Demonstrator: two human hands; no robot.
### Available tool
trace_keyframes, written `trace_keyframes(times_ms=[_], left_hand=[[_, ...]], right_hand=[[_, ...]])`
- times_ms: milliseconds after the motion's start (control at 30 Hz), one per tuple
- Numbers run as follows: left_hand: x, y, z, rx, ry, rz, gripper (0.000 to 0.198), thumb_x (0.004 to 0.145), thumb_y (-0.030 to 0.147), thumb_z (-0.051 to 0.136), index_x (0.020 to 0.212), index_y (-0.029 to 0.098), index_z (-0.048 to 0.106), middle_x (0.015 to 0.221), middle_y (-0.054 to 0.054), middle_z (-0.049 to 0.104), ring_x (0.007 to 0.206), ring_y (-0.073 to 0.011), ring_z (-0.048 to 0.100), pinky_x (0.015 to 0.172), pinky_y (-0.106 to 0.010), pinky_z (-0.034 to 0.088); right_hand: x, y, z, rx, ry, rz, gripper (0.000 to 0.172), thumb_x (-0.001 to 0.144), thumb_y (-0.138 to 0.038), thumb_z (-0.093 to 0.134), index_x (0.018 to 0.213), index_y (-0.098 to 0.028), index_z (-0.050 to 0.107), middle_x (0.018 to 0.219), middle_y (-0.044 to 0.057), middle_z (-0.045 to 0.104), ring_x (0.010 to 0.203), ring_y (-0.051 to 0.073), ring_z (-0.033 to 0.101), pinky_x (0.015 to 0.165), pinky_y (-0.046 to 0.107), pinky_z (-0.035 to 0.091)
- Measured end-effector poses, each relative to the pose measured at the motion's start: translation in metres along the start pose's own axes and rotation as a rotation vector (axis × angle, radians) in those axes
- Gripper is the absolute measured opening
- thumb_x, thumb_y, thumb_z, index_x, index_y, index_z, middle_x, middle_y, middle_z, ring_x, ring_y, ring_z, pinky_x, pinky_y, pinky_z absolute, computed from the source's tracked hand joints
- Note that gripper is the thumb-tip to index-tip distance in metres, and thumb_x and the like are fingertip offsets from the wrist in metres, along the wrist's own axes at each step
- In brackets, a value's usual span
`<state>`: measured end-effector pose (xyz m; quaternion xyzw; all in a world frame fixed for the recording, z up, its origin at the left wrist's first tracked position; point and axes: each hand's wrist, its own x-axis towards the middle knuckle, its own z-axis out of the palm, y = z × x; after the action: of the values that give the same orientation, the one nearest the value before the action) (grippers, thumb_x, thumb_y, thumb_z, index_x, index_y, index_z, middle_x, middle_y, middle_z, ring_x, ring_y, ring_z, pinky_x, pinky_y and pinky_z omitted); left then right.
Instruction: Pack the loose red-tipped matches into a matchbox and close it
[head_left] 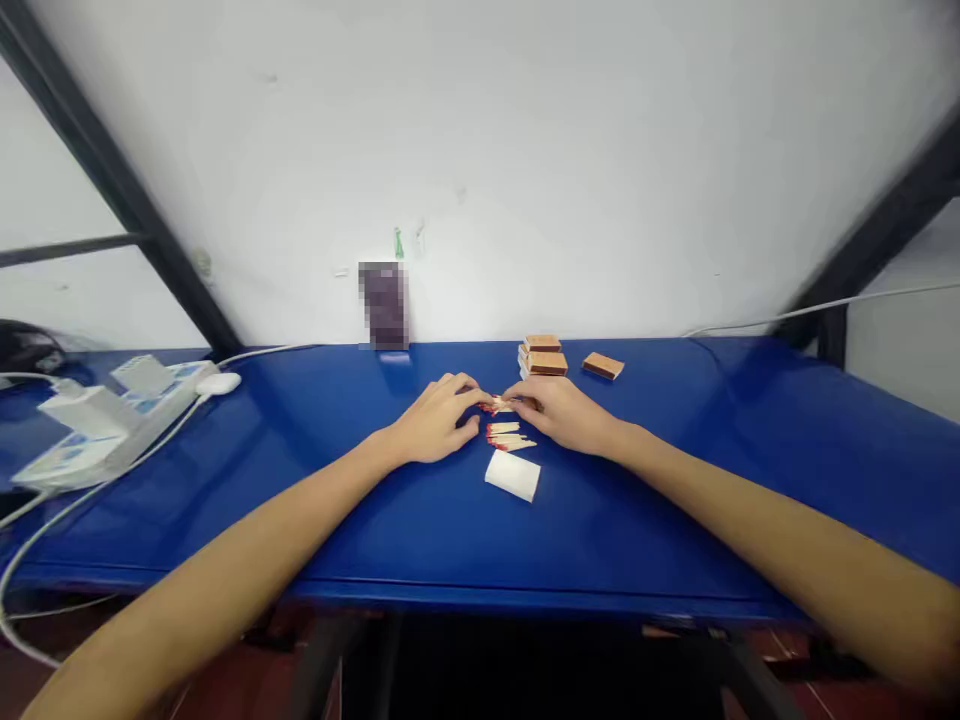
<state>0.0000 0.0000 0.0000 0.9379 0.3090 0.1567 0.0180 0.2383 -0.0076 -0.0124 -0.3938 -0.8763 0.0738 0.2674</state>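
Between my two hands a small pile of red-tipped matches [501, 404] lies on the blue table. My left hand [441, 420] touches the pile from the left with its index finger stretched out and the thumb apart below. From the right, the fingertips of my right hand [564, 412] reach the same pile, index finger extended and thumb spread from it. Just nearer to me is a loose group of matches [510, 441], heads to the left. Below that rests a white matchbox tray [514, 475], which looks bottom up. The fingers partly hide the far pile.
Brown-topped matchboxes [546, 361] are stacked behind my right hand, with a single matchbox cover [603, 366] to their right. A dark pixelated object [386, 308] leans on the white wall. White power strips with plugs [112, 420] and cables occupy the left side of the table [420, 540].
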Motion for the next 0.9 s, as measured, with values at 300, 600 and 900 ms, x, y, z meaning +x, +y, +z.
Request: trace_keyframes(times_ms=[300,600,900], left_hand=[[-0.002,0.0,-0.002,0.001,0.006,0.009,0.036,0.094,0.026,0.043,0.128,0.02,0.056,0.12,-0.009,0.054,0.105,-0.0244,0.05,0.096,-0.044,0.043],[-0.002,0.003,-0.003,-0.011,0.038,0.023,0.037,0.093,0.022,0.043,0.129,0.02,0.053,0.12,-0.009,0.056,0.103,-0.0241,0.051,0.094,-0.043,0.043],[-0.002,0.004,-0.003,0.002,0.049,0.045,0.032,0.092,0.019,0.043,0.121,0.02,0.059,0.116,-0.008,0.056,0.101,-0.0226,0.051,0.093,-0.041,0.044]], right_hand=[[0.001,-0.003,-0.001,-0.025,0.006,0.036,0.014,0.093,-0.021,0.052,0.093,-0.017,0.065,0.067,0.0,0.058,0.059,0.013,0.048,0.058,0.026,0.034],[-0.005,-0.007,-0.011,-0.029,-0.038,0.03,0.011,0.091,-0.022,0.054,0.089,-0.018,0.063,0.064,-0.003,0.052,0.056,0.011,0.044,0.057,0.025,0.033],[-0.007,-0.01,-0.01,-0.049,-0.08,0.047,0.013,0.091,-0.024,0.054,0.092,-0.018,0.066,0.066,-0.002,0.056,0.058,0.012,0.048,0.057,0.025,0.033]])
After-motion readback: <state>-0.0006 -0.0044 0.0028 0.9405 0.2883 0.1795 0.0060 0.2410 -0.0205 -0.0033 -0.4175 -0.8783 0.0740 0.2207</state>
